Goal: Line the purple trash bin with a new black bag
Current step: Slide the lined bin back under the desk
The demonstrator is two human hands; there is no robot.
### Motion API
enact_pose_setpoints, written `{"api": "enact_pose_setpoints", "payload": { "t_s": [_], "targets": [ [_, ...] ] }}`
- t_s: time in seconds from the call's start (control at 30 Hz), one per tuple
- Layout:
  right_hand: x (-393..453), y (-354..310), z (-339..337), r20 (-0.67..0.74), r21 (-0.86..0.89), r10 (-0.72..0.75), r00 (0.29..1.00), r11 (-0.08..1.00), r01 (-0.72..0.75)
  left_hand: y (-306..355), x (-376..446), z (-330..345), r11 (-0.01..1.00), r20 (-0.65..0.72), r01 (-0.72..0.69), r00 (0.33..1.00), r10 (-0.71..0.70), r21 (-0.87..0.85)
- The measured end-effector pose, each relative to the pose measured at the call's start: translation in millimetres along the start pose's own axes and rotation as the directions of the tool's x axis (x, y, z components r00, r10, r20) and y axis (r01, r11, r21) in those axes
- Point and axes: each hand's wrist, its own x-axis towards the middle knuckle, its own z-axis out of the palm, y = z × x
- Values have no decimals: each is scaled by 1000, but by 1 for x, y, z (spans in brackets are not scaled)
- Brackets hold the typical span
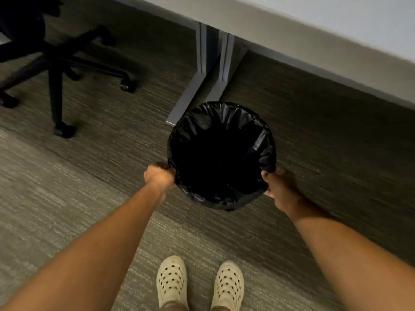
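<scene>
Carpet point(89, 176); black bag point(224, 122) between both hands' grip.

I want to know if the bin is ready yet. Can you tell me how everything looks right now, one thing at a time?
black bag: open, spread over the bin's rim, covering it all round.
purple trash bin: hidden under the bag, upright on the carpet.
left hand: closed on the bag's edge at the rim.
right hand: closed on the bag's edge at the opposite side.
office chair: standing on its wheels, nobody's legs near it.
desk: standing behind the bin.
</scene>
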Motion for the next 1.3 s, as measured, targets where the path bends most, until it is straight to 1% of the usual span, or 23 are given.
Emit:
{"api": "enact_pose_setpoints", "payload": {
  "t_s": [0.13, 0.3, 0.43, 0.57, 0.63, 0.77, 0.97, 1.03, 1.07, 1.1, 1.13, 1.17, 1.2, 1.23, 1.27, 1.3],
  "targets": [
    [13, 7, 5, -8, 16, 37, 999, 999, -37, 5, 15, 10, 999, 105, 7, 994, -10, 33],
    [26, 17, 13, -50, -5, 46, 998, 999, -46, 11, 28, 15, 991, 110, -71, 992, 58, 116],
    [31, 25, 14, -60, 7, 59, 996, 998, -59, 12, 36, 21, 977, 148, -113, 985, 87, 180],
    [37, 28, 13, -117, -40, 58, 991, 997, -63, 14, 42, 29, 959, 193, -149, 976, 103, 243],
    [41, 26, 13, -107, -28, 68, 992, 997, -71, 16, 45, 33, 949, 207, -169, 971, 115, 266],
    [40, 23, 14, -52, 27, 95, 994, 995, -93, 19, 54, 35, 946, 210, -154, 973, 96, 284],
    [33, 23, 15, -33, 63, 98, 995, 993, -96, 16, 60, 34, 959, 217, -122, 974, 66, 256],
    [30, 24, 14, -44, 52, 84, 995, 995, -82, 16, 57, 34, 957, 214, -142, 973, 87, 255],
    [28, 24, 13, -65, -2, 55, 996, 998, -55, 17, 53, 33, 935, 182, -183, 975, 131, 304],
    [24, 24, 13, -98, -115, -3, 995, 993, -9, 18, 49, 32, 887, 144, -243, 969, 202, 393],
    [21, 25, 11, -136, -262, -84, 987, 964, 45, 19, 44, 31, 806, 127, -326, 944, 305, 495],
    [16, 24, 10, -168, -391, -182, 969, 915, 104, 21, 36, 29, 693, 148, -421, 896, 420, 585],
    [11, 23, 8, -164, -482, -287, 944, 858, 177, 24, 29, 28, 552, 203, -514, 825, 528, 656],
    [5, 21, 4, -120, -565, -372, 920, 788, 245, 28, 21, 29, 406, 279, -595, 742, 610, 694],
    [1, 20, 1, -48, -662, -443, 895, 686, 304, 32, 14, 31, 272, 358, -656, 658, 662, 704],
    [-5, 18, -1, 22, -757, -481, 877, 565, 329, 37, 7, 34, 167, 430, -700, 590, 683, 695]
  ]
}}
